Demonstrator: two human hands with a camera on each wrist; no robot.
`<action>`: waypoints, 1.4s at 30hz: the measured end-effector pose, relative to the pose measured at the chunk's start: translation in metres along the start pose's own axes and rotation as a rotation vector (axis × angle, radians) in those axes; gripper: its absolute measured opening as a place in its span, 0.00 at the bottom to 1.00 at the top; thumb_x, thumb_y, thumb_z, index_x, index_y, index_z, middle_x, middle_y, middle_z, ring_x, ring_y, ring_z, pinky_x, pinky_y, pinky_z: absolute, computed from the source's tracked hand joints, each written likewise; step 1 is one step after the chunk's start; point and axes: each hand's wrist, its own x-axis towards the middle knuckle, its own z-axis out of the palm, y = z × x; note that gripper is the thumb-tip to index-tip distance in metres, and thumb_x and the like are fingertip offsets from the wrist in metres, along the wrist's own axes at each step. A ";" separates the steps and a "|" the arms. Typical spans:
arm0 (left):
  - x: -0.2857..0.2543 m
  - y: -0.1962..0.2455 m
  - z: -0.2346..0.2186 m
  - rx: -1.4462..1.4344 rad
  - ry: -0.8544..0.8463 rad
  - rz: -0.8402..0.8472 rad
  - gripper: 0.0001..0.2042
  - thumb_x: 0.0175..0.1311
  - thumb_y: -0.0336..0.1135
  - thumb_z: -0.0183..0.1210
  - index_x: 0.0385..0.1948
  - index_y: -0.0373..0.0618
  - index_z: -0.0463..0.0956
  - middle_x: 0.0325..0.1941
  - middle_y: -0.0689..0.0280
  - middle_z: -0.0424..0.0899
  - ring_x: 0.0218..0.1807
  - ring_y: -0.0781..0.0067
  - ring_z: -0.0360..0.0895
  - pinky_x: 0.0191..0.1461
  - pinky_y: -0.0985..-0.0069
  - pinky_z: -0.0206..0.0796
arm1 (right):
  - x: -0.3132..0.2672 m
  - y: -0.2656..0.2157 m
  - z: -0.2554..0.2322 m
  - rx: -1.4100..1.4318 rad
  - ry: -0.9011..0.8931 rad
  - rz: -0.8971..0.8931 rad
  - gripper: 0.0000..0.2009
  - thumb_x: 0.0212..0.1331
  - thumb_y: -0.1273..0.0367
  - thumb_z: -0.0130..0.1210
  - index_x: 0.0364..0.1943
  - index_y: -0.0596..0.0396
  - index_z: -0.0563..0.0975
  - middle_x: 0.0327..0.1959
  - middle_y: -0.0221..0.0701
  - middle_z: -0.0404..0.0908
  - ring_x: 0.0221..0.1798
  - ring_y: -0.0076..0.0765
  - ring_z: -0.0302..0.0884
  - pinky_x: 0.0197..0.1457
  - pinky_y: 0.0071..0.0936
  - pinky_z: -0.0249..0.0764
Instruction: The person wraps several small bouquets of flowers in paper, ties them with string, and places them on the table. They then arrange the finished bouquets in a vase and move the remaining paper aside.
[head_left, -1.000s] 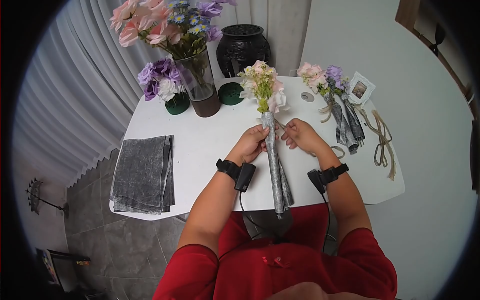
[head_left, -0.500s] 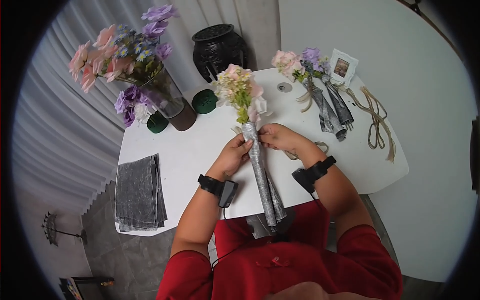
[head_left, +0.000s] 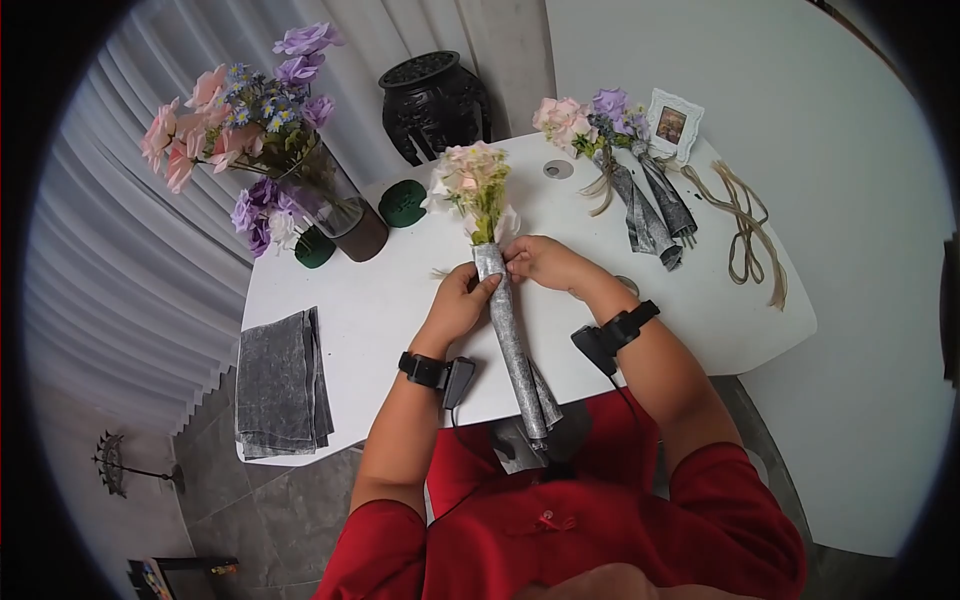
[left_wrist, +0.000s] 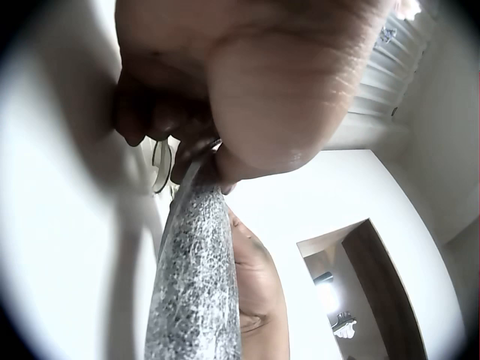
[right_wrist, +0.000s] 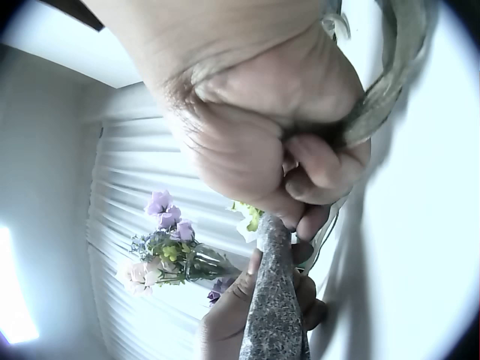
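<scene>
Bouquet held upright between two hands at the desk

Grey-wrapped bouquet (head_left: 505, 320), topped with pale pink and white flowers, stands out over the near side of the white desk (head_left: 385, 310), its lower end reaching past the edge above the person's lap. The left hand (head_left: 460, 305) grips the wrapper just below the flowers, thumb laid across the front. The right hand (head_left: 545, 264) is at the wrapper's other side, slightly higher, its fingers curled round a pale ribbon (right_wrist: 386, 105) that trails out of the palm in the right wrist view; fingertips touch the wrapper.

A stack of grey sheets (head_left: 275, 385) lies on the left of the desk. Behind it stand a tall glass vase (head_left: 358, 238) of pink, purple and blue flowers and, just beside, a green block (head_left: 403, 204). On the far right, wrapped bunches (head_left: 645, 215) lie near a white picture frame (head_left: 672, 125), with loose ribbons (head_left: 774, 285) beside them.
</scene>
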 end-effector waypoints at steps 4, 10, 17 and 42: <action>-0.003 0.012 0.002 0.394 0.102 -0.049 0.20 0.55 0.49 0.62 0.33 0.36 0.78 0.28 0.53 0.81 0.31 0.59 0.78 0.42 0.69 0.66 | -0.005 -0.010 -0.004 -0.181 0.050 0.034 0.07 0.60 0.74 0.54 0.40 0.63 0.74 0.30 0.30 0.78 0.30 0.24 0.73 0.34 0.20 0.70; -0.002 0.025 -0.002 0.742 0.136 -0.104 0.29 0.43 0.60 0.68 0.29 0.39 0.74 0.26 0.61 0.80 0.31 0.61 0.76 0.46 0.69 0.62 | -0.003 -0.011 0.001 -0.202 0.115 -0.045 0.06 0.57 0.73 0.56 0.35 0.62 0.75 0.26 0.28 0.76 0.28 0.22 0.72 0.33 0.20 0.69; -0.004 0.027 -0.002 0.758 0.249 -0.104 0.35 0.36 0.65 0.69 0.33 0.39 0.72 0.28 0.60 0.81 0.36 0.59 0.77 0.52 0.65 0.55 | -0.003 -0.007 0.000 -0.231 0.174 -0.106 0.06 0.53 0.72 0.59 0.32 0.61 0.76 0.27 0.33 0.79 0.30 0.29 0.75 0.35 0.25 0.72; -0.019 0.039 0.014 0.684 0.350 0.710 0.19 0.42 0.28 0.63 0.40 0.41 0.71 0.44 0.54 0.69 0.46 0.53 0.72 0.57 0.57 0.54 | -0.007 -0.015 0.022 -0.632 0.153 -0.265 0.10 0.54 0.65 0.54 0.37 0.53 0.81 0.34 0.40 0.82 0.39 0.47 0.79 0.44 0.36 0.73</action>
